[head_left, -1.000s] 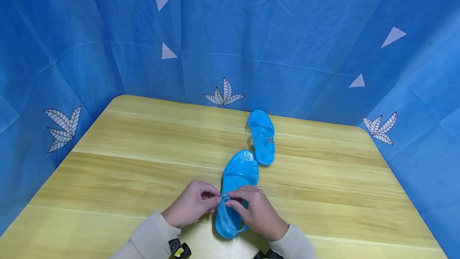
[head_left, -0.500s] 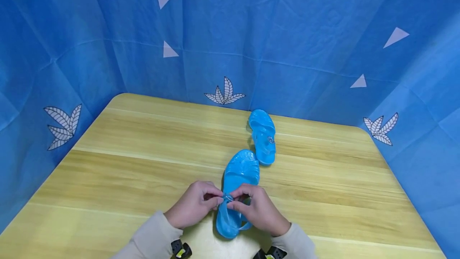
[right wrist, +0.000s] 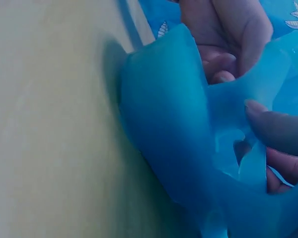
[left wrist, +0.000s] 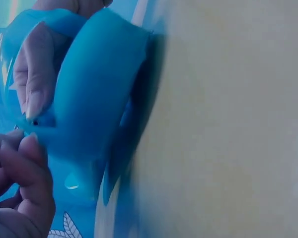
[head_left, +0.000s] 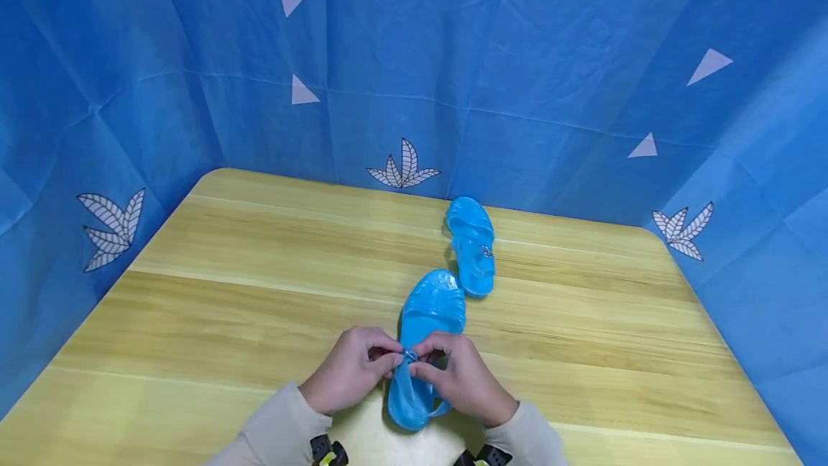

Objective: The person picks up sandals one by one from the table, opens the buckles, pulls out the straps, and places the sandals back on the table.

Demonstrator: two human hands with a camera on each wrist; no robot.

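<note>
A glossy blue jelly sandal (head_left: 432,304) lies toe-away on the table, close to the person. My left hand (head_left: 352,369) pinches its ankle strap (head_left: 402,387) at the left side, thumb against forefinger. From the right, my right hand (head_left: 462,376) pinches the strap end at the small metal buckle (head_left: 410,356), so the fingertips of both hands nearly meet. In the left wrist view the sandal's heel (left wrist: 99,74) stands between the camera and the right fingers, which reach through the strap loop. The right thumb (right wrist: 278,126) presses on the strap in the right wrist view; the buckle is hidden there.
The matching blue sandal (head_left: 471,218), its buckle on the right side, lies just beyond, its heel close to the near sandal's toe. Both are on a wood-grain table (head_left: 259,257). A blue patterned curtain (head_left: 388,34) hangs behind and along the sides.
Both hands stay at the buckle with only small finger shifts; the left fingertips have edged slightly right toward the buckle. The sandals lie where they were.
</note>
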